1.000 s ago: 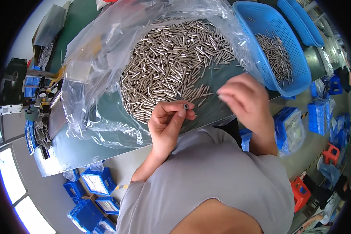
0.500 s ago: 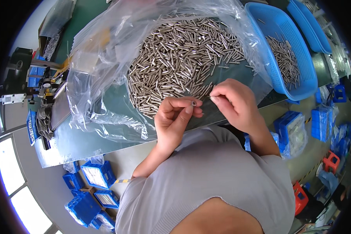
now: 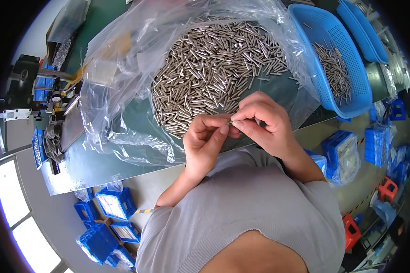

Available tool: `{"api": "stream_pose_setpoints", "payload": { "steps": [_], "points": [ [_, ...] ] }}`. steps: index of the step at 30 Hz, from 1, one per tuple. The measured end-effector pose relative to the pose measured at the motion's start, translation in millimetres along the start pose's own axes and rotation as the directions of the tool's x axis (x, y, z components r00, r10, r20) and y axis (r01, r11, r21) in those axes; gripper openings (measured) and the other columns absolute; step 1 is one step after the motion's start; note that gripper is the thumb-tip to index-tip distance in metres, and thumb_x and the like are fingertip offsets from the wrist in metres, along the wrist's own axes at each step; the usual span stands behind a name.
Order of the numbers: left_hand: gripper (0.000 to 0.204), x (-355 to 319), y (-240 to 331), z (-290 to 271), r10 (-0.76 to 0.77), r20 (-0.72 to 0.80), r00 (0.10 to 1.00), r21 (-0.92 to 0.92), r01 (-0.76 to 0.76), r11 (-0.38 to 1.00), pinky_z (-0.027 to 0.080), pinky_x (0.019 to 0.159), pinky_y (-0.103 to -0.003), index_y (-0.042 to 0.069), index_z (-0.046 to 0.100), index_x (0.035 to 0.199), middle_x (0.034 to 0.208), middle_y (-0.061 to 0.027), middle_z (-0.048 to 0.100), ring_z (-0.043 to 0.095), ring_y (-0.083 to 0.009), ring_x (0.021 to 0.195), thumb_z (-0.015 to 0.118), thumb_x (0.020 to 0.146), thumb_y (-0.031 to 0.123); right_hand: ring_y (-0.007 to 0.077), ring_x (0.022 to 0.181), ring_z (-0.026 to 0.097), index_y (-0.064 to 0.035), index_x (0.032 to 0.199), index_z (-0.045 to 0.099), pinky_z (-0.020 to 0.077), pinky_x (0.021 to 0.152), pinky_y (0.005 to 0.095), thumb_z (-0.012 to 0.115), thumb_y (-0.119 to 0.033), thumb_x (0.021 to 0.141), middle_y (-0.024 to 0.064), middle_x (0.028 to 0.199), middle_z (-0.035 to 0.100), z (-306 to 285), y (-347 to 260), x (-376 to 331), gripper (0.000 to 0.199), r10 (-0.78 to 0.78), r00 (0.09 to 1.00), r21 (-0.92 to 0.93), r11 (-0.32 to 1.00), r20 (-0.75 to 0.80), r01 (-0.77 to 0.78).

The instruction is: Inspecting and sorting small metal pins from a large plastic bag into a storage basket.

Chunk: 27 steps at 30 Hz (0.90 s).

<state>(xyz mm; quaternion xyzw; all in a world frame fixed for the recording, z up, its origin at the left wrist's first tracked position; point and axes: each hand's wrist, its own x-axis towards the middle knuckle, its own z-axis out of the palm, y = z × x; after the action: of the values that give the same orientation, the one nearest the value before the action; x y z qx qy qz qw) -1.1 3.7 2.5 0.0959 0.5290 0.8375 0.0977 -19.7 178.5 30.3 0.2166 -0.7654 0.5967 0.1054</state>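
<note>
My left hand [image 3: 204, 140] is closed in a pinch around a small metal part [image 3: 229, 123], mostly hidden by the fingertips. The thumb and forefinger of my right hand [image 3: 265, 122] are pressed together and meet the left fingertips at that part. Whether the right fingers hold a second small piece I cannot tell. Just beyond both hands, a broad pile of slim silvery metal pins [image 3: 200, 68] lies on a clear plastic sheet [image 3: 118, 109] spread over the green table [image 3: 95, 170].
A blue perforated basket [image 3: 357, 86] with more pins stands right of the pile, another blue basket [image 3: 357, 29] behind it. Left stands a dark bench device [image 3: 25, 82]. Blue crates [image 3: 116, 202] are on the floor on both sides; a red stool [image 3: 351, 232] is at lower right.
My right hand has moved left and slightly down, bringing its fingertips against those of my left hand. The left hand stays nearly in place, its small part now largely covered.
</note>
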Motion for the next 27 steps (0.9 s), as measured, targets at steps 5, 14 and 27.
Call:
{"api": "stream_pose_setpoints", "payload": {
  "steps": [5, 14, 27],
  "points": [
    [0.010, -1, 0, 3, 0.007, -0.062, 0.998, -0.006, -0.008, 1.000, 0.055, 0.079, -0.032, -0.004, 0.051, 0.101, 0.102, -0.0181, 0.063, 0.065, -0.0202, 0.084, 0.051, 0.091, -0.007, 0.0206, 0.075, 0.061, -0.0037, 0.083, 0.064, 0.0489, 0.064, 0.0301, 0.069, 0.003, 0.074, 0.0071, 0.083, 0.059, 5, 3, -2, 0.013, 0.010, 0.998, -0.059, 0.998, -0.060, -0.013],
    [0.009, 1, 1, 4, -0.010, -0.004, 1.000, 0.023, 0.010, 1.000, 0.055, 0.080, -0.030, -0.004, 0.052, 0.100, 0.105, -0.0169, 0.062, 0.064, -0.0180, 0.088, 0.050, 0.092, -0.007, 0.0150, 0.071, 0.058, -0.0031, 0.084, 0.064, 0.0455, 0.060, 0.0246, 0.068, 0.003, 0.076, 0.0058, 0.084, 0.059, -1, 6, -5, 0.011, -0.048, 0.999, -0.111, 0.993, -0.019, 0.045],
    [0.008, 4, 1, 5, 0.025, -0.009, 1.000, -0.004, -0.025, 1.000, 0.056, 0.078, -0.030, -0.002, 0.052, 0.099, 0.104, -0.0178, 0.063, 0.064, -0.0166, 0.085, 0.052, 0.092, -0.006, 0.0125, 0.072, 0.056, -0.0022, 0.095, 0.066, 0.0450, 0.061, 0.0245, 0.068, 0.002, 0.079, 0.0057, 0.087, 0.062, -82, -33, -12, 0.017, -0.255, 0.746, -0.652, 0.696, -0.616, -0.301]
  ]
}}
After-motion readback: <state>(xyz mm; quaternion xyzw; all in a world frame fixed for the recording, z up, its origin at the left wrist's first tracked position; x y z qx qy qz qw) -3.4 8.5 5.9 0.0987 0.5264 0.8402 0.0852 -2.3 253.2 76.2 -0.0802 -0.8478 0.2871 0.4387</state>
